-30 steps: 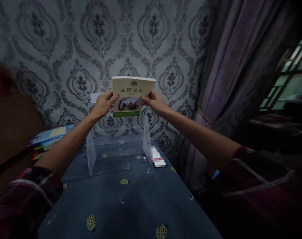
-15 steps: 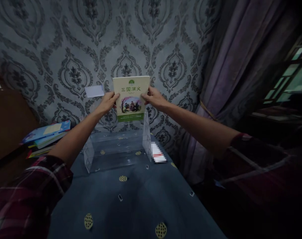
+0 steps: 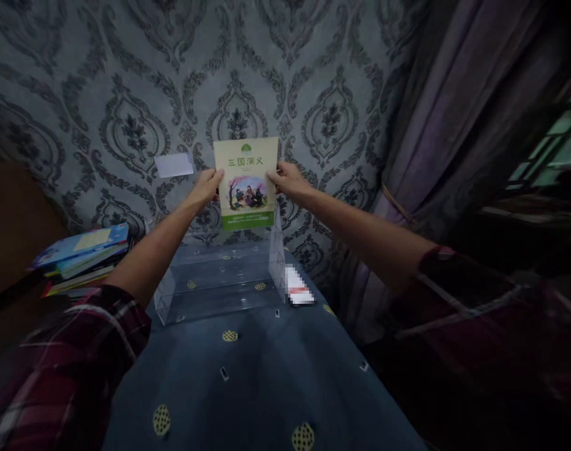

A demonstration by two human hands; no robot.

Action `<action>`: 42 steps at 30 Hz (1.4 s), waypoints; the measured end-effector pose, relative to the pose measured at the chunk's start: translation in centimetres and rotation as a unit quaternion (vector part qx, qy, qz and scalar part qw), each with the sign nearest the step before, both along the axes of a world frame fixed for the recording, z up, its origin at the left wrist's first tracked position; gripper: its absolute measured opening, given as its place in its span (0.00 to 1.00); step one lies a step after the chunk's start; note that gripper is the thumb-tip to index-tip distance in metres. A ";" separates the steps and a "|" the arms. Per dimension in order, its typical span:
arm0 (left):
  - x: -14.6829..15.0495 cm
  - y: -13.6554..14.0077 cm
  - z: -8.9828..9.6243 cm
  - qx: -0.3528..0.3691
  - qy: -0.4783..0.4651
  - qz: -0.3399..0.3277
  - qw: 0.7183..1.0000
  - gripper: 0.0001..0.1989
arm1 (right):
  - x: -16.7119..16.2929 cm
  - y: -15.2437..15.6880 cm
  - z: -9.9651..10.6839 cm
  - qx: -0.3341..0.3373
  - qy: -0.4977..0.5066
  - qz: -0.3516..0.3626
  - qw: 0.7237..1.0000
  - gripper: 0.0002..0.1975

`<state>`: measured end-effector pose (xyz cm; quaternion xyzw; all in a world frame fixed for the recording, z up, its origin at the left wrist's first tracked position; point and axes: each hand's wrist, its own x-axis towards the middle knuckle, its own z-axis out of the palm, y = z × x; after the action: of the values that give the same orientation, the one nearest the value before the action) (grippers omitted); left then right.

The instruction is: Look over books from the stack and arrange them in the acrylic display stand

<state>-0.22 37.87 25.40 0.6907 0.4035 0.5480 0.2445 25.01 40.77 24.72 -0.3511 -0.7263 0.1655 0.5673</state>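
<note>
A cream book (image 3: 246, 181) with a green bottom band, green Chinese title and a picture of seated figures faces me upright. My left hand (image 3: 208, 186) grips its left edge, thumb on the cover. On the opposite edge my right hand (image 3: 289, 180) pinches it the same way. The fingers behind the book are hidden. Below and around the book's lower edge stands a clear plastic rack (image 3: 276, 260) with transparent side panels and tiers. Whether the book touches the rack's upper part I cannot tell.
Several stacked books (image 3: 85, 250) lie at the table's left. A white blurred item (image 3: 298, 289) rests right of the rack. The table has a blue patterned cloth (image 3: 257, 388). Behind it are a patterned wall with a pale card (image 3: 173, 165), and a purple curtain (image 3: 435, 119) at right.
The book now shows its cover more squarely, its top edge no longer visible as a thick strip. Both hands keep their hold. The view has shifted slightly.
</note>
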 end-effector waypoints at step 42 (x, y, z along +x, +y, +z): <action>-14.8 -16.3 -26.1 -0.056 0.130 0.214 0.966 0.34 | -2.0 -11.6 -27.0 -0.199 0.060 -0.213 0.955 0.14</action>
<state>-15.06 21.57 -0.70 0.6387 0.6007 0.4693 0.1052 22.97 29.22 -2.29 -0.5928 -0.5516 0.2031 0.5506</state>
